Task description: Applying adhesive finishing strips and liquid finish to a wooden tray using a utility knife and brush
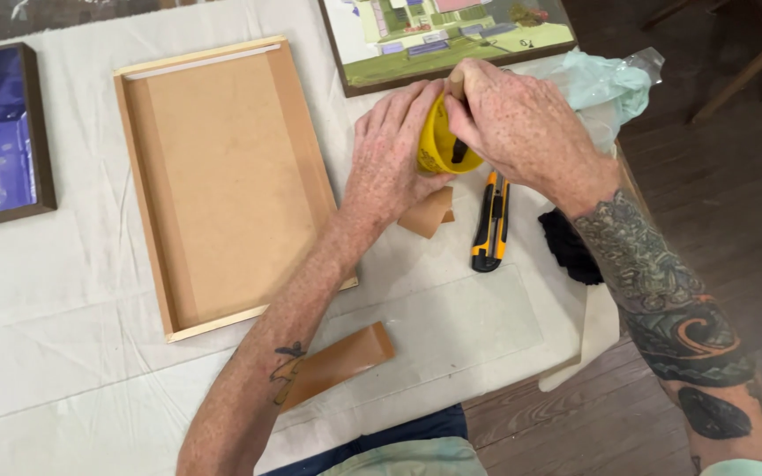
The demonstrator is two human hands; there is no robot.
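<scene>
The yellow cup (438, 141) lies tipped on its side, its long axis running from 9 o'clock to 3 o'clock and its open mouth facing 3 o'clock. A dark brush (459, 145) stands in that mouth, its handle pointing to 12 o'clock. The left hand (392, 150) sits at the cup's 9 o'clock, fingers curled round its body. The right hand (522, 123) sits at its 3 o'clock, closed on the brush handle.

At 6 o'clock from the cup lies a yellow and black knife (489, 220), long axis 12 to 6. A frame (227, 185) lies back-up at 9 o'clock, a glass sheet (451, 330) at 6 o'clock. All rest on a pale cloth (63, 282) over a table; dark wooden floor (725, 203) shows at 3 o'clock.
</scene>
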